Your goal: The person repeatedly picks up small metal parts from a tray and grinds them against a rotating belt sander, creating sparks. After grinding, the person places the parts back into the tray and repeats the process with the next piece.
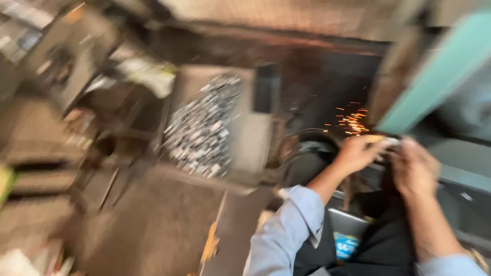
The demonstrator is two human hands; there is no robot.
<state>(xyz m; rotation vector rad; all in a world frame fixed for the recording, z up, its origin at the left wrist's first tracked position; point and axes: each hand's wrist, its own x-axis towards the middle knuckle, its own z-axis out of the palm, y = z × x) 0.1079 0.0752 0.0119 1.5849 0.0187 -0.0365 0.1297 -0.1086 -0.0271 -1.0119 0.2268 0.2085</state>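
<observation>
My left hand [358, 152] and my right hand [414, 166] meet at the right of the blurred view, both pinching a small metal piece [391, 142] held against a teal machine [434, 76]. Orange sparks [350, 121] spray to the left of the hands. Both sleeves are light blue; the left one is rolled at the forearm. The piece is mostly hidden by my fingers.
A grey tray [245, 138] heaped with several small shiny metal parts [202, 128] stands left of the hands. A dark round rim [312, 140] sits below the sparks. Cluttered shelves and boxes [46, 128] fill the left side. Brown floor lies below the tray.
</observation>
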